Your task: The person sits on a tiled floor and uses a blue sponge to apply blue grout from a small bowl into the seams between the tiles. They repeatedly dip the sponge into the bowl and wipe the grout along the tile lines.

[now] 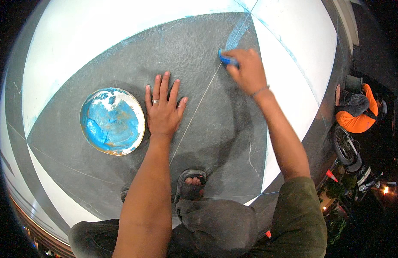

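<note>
My left hand (163, 109) lies flat on the dark grey painted ground, fingers spread, with a ring on one finger. Close to its left is a round tray or lid (142, 129) smeared with blue, white and some brownish paint; a thicker blue lump sits at its lower left. Farther off and to the right, my right hand (249, 71) is closed around a small blue applicator (228, 59), whose exact kind the fingers hide. The applicator rests at the lower end of a light blue streak (236, 36) that runs along a thin pale line.
White curved panels (289, 69) border the grey area on both sides. My sandalled foot (192, 182) is planted near the pale line. At the far right, a person in orange (358, 118) sits beside a motorbike (347, 146); a small orange cone (331, 175) stands nearby.
</note>
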The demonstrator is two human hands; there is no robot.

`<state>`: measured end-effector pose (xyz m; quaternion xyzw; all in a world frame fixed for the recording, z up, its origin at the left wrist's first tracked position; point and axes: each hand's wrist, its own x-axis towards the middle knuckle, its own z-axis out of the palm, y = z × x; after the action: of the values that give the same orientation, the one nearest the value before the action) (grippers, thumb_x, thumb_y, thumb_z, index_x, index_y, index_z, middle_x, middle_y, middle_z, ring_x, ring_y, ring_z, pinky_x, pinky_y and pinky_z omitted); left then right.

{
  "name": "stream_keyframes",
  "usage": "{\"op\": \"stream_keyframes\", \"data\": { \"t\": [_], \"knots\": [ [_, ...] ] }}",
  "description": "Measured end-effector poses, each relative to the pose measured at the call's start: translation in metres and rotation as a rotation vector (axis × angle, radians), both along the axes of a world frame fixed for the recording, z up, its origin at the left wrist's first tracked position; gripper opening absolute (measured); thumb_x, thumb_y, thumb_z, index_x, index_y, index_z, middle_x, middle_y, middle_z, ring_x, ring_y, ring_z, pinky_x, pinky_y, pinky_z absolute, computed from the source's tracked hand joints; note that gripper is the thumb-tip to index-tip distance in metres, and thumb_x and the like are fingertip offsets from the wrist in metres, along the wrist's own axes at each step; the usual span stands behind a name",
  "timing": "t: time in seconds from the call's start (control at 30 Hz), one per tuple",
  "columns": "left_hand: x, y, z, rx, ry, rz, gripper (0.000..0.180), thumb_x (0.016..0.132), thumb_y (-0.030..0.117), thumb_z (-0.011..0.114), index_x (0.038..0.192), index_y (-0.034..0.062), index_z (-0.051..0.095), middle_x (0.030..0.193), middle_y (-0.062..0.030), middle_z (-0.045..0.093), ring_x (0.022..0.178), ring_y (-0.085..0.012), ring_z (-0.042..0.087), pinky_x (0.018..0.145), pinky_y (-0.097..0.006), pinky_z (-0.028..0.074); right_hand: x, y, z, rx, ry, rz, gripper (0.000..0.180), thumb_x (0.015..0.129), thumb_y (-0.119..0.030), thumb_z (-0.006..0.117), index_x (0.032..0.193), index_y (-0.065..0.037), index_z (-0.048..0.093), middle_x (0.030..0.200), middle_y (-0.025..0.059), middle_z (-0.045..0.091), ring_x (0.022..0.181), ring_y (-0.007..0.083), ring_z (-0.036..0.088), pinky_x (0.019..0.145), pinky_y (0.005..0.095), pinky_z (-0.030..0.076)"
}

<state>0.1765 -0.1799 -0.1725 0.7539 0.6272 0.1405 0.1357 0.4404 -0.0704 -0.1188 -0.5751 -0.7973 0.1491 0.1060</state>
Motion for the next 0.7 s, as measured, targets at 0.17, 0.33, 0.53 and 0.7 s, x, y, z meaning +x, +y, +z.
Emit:
{"op": "stream_keyframes", "data": {
  "t": [0.17, 0.33, 0.53, 0.7],
  "knots": [
    [-0.003, 0.000, -0.002, 0.011, 0.048, -0.005, 0.057, 0.097, 0.045, 0.064, 0.147, 0.0201, 0.056, 0.168, -0.0041, 0.032, 0.156, -0.0267, 0.024, 0.126, -0.054, 0.020, -0.005, -0.032, 0.012, -0.045, 0.121, 0.094, 0.046, 0.078, -0.005, 0.073, 0.122, -0.018, 0.075, 0.125, 0.0034, 0.073, 0.098, 0.0277, 0.061, 0.093, 0.0391, 0.051],
    [0.006, 0.003, 0.001, -0.016, 0.063, -0.012, 0.058, 0.097, 0.048, 0.064, 0.148, 0.0216, 0.056, 0.168, -0.0035, 0.032, 0.157, -0.0260, 0.024, 0.126, -0.054, 0.020, 0.035, -0.003, -0.015, 0.235, -0.098, 0.104, 0.070, 0.074, 0.004, 0.071, 0.135, -0.031, 0.069, 0.139, -0.0101, 0.066, 0.104, 0.0266, 0.057, 0.096, 0.0356, 0.050],
    [-0.001, -0.001, -0.002, 0.008, 0.014, -0.005, 0.055, 0.097, 0.040, 0.065, 0.148, 0.0185, 0.055, 0.167, -0.0055, 0.033, 0.156, -0.0273, 0.025, 0.126, -0.054, 0.019, 0.047, -0.025, -0.012, 0.078, -0.141, 0.159, 0.067, 0.070, 0.004, 0.073, 0.129, -0.029, 0.073, 0.134, -0.0086, 0.068, 0.107, 0.0278, 0.058, 0.098, 0.0383, 0.049],
    [-0.001, 0.000, 0.002, 0.002, 0.009, -0.003, 0.056, 0.096, 0.041, 0.066, 0.146, 0.0190, 0.056, 0.166, -0.0054, 0.034, 0.155, -0.0269, 0.027, 0.126, -0.055, 0.020, 0.067, 0.024, 0.020, 0.028, -0.037, -0.099, 0.040, 0.083, -0.014, 0.071, 0.121, -0.024, 0.077, 0.110, 0.0084, 0.076, 0.088, 0.0272, 0.065, 0.088, 0.0399, 0.053]
  ]
}}
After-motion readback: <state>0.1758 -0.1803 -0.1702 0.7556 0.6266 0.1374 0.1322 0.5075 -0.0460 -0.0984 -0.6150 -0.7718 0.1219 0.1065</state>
